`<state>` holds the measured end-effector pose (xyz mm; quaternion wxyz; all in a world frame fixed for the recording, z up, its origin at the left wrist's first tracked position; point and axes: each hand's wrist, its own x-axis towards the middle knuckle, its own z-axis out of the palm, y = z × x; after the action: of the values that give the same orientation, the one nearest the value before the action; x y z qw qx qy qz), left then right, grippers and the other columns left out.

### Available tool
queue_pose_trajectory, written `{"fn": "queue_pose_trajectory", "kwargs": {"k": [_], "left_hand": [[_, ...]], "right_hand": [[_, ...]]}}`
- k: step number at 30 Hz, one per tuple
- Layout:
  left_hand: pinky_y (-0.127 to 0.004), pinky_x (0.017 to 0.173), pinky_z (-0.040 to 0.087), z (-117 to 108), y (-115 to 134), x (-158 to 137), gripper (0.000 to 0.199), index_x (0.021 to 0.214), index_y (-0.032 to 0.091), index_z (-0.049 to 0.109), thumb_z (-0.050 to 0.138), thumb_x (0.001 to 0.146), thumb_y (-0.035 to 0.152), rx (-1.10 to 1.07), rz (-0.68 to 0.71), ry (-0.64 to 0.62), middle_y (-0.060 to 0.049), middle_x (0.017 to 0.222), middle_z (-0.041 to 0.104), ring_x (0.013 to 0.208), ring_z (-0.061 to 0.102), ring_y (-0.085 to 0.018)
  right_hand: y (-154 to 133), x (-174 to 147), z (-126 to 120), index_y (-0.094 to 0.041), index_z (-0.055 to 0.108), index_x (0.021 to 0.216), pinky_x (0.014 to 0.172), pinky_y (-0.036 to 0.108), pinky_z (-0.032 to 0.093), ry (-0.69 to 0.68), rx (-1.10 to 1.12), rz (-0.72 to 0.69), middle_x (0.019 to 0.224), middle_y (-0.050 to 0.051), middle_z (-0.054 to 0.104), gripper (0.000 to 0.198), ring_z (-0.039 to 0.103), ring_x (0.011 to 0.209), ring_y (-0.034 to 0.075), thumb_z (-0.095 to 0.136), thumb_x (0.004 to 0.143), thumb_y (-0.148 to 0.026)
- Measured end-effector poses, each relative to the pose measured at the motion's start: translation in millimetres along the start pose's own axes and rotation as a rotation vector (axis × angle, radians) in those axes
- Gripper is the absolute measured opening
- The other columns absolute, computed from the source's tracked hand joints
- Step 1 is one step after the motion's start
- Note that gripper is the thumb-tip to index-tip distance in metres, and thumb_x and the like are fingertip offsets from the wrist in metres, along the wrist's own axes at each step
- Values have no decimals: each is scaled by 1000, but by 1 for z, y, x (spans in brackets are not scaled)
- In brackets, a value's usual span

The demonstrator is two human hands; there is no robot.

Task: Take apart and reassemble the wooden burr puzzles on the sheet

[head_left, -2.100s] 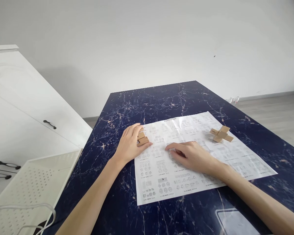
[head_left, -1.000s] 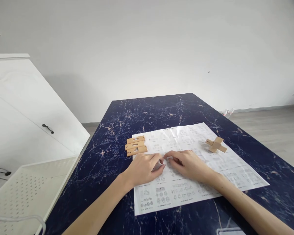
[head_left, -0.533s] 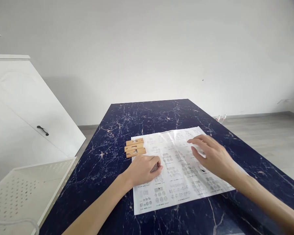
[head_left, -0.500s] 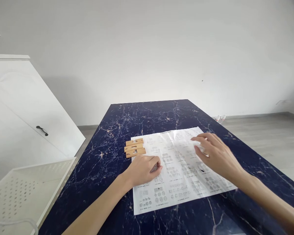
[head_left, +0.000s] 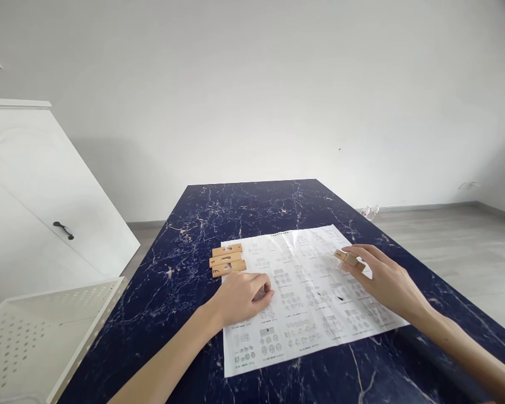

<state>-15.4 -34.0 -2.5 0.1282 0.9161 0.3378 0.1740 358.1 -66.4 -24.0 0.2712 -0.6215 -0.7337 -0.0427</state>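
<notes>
A large white printed sheet (head_left: 294, 292), covered in small grey drawings and captions, lies on the dark table. My left hand (head_left: 244, 294) rests on its left part, fingers curled in and thumb near the index finger; nothing shows in the curl. Over the right part of the sheet, my right hand (head_left: 387, 280) pinches a small notched wooden block (head_left: 350, 260) with dark print at its near-left end. Three flat wooden pieces (head_left: 227, 260), marked with numbers and having slots cut in them, lie in a stack of rows at the sheet's left edge, just beyond my left hand.
The tabletop (head_left: 252, 205) is dark blue with a white-veined marble pattern. To the left stand a white cabinet (head_left: 46, 185) with a black handle and a cream perforated basket (head_left: 21, 342). A small clear object (head_left: 370, 211) shows past the table's right edge.
A wooden block now shows between my right thumb and fingers, where none could be made out before. My left hand stays curled on the sheet. The view has shifted slightly.
</notes>
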Motion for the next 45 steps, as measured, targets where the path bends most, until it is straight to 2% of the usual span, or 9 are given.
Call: {"fn": "queue_pose_trajectory", "kwargs": {"k": [7,11,14,20,23,26,32,38,45], "left_hand": [[-29,64,45,-4,6,0,26,108,22,66,61,103,47,-81,-90,36,1,82,70,68,64,-16],[-40,83,59,-3,10,-1,76,143,28,52,79,85,67,-346,-188,88,-10,123,71,100,71,-26],[-49,102,58,-1,13,0,100,158,31,39,86,78,68,-532,-188,96,-15,150,60,126,66,-32],[-50,108,57,-2,17,2,60,142,31,57,81,90,48,-592,-181,172,-8,136,71,124,69,-30],[-54,108,57,-1,13,1,73,144,31,55,88,82,51,-585,-245,257,-11,141,68,125,68,-33],[-55,108,57,0,10,0,76,142,31,55,91,79,54,-541,-271,269,-12,140,67,125,67,-34],[-57,115,52,3,14,-2,83,154,35,40,86,87,52,-357,-127,197,-10,148,65,135,64,-35],[-54,110,56,5,15,-3,89,153,35,42,88,81,60,-333,-173,206,-8,143,69,129,68,-34],[-45,102,60,1,27,3,77,143,32,52,93,78,45,-266,-121,398,-3,126,77,112,75,-28]], "right_hand": [[-58,2,-1,-28,49,149,93,45,64,2,254,-181,142,16,68,46,74,119,33,57,107,-46],[-92,6,12,-30,43,153,99,48,63,9,371,-336,142,14,68,50,69,129,33,61,105,-32],[-115,12,23,-30,42,152,94,51,64,35,415,-421,137,15,71,54,73,119,33,62,103,-24],[-136,24,33,-28,38,154,99,53,63,-17,497,-489,140,16,67,61,70,124,34,61,99,-17],[-131,28,33,-28,37,155,104,52,61,-99,557,-445,149,17,58,61,64,132,33,63,100,-23],[-123,30,32,-28,42,147,93,46,65,-128,580,-388,137,14,64,51,71,113,29,64,101,-25],[-116,30,32,-24,58,121,82,38,62,-308,552,-461,116,10,72,17,74,98,24,47,110,-18],[-116,25,42,-23,53,96,61,29,50,-205,532,-466,86,3,68,17,64,68,18,46,108,-13],[-124,19,44,-25,43,88,58,27,39,-84,571,-395,78,-1,62,25,54,61,15,45,104,-7]]}}
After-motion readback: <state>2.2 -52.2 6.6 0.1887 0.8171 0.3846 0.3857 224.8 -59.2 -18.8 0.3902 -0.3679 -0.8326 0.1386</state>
